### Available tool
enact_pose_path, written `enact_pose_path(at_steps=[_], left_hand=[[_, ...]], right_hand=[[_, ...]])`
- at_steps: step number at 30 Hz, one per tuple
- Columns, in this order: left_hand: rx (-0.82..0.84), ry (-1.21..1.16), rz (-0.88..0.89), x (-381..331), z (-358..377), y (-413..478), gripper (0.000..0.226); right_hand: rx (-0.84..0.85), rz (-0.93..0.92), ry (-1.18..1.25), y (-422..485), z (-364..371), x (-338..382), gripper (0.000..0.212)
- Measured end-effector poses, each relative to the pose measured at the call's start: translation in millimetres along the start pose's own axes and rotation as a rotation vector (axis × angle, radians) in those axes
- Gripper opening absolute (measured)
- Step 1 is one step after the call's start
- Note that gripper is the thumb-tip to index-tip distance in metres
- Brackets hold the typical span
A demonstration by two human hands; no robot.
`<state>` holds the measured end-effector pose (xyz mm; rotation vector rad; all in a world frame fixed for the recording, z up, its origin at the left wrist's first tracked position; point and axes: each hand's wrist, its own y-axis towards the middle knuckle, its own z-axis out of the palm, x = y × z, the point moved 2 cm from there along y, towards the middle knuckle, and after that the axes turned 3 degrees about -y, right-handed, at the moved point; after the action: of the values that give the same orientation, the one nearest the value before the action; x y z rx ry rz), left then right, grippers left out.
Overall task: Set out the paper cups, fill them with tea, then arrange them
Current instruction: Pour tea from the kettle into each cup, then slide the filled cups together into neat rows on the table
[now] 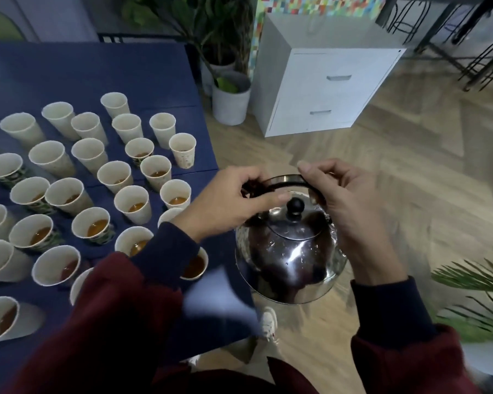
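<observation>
Paper cups all down on the dark blue surface, left of both hands; grip on the kettle, not on a cup. Thumb and fingers of left hand pinched tight on the left end of the black handle. Fingers of right hand curled round the right end, clamped as well. Handle arched over the lid, black knob just below it, between the two hands. Lid seated. Steel kettle body hanging under the hands, just off the surface's right edge, above the wood floor. Spout not visible. Maroon sleeves with navy cuffs; left forearm lying across the nearest cups, partly hiding them. Cups upright in loose rows, close together, most not touching. Amber tea in the near and middle rows; far rows too shallow an angle to tell. Mostly plain white cups, a few with green print, one dotted at the far right corner of the group. White shoe on the floor below the kettle. Beyond: white two-drawer cabinet, white plant pot between it and the surface. Palm fronds at right edge.
</observation>
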<state>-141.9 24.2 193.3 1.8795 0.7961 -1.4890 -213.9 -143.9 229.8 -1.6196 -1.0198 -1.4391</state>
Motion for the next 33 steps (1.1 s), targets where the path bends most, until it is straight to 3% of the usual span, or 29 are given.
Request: enact_pose_path(at_steps=[3, 5, 9, 12, 14, 17, 24, 29, 33], left_hand=[[-0.056, 0.048, -0.006, 11.3, 26.5, 29.9, 0.029], [-0.130, 0.080, -0.004, 15.8, 42.6, 51.3, 0.029], [-0.222, 0.090, -0.047, 28.3, 74.9, 82.8, 0.027], [-0.261, 0.059, -0.125, 39.6, 84.0, 89.7, 0.029], [-0.279, 0.047, -0.162, 48.5, 81.2, 97.5, 0.031], [-0.301, 0.058, -0.225, 64.5, 73.8, 109.4, 0.038], [-0.283, 0.115, -0.372, 132.0, 64.5, 130.6, 0.047], [-0.258, 0.246, -0.420, 170.7, 61.4, 139.3, 0.047], [-0.232, 0.246, -0.431, 187.3, 60.1, 141.9, 0.056]], right_hand=[[0.135, -0.016, -0.051, 27.4, -30.2, -13.0, 0.014], [0.249, -0.045, -0.151, 49.3, -53.0, -19.4, 0.030], [0.535, -0.082, -0.584, 97.3, -87.4, -42.5, 0.043], [0.668, -0.197, -0.907, 126.2, -92.3, -60.5, 0.036], [0.725, -0.233, -0.993, 145.6, -87.9, -69.6, 0.028], [0.810, -0.218, -1.037, 167.1, -72.8, -86.0, 0.040], [0.831, -0.204, -1.157, 194.0, -38.3, -140.8, 0.060], [0.803, -0.111, -1.016, 204.2, -27.8, -181.8, 0.036], [0.786, -0.134, -1.149, 206.3, -23.2, -198.2, 0.039]])
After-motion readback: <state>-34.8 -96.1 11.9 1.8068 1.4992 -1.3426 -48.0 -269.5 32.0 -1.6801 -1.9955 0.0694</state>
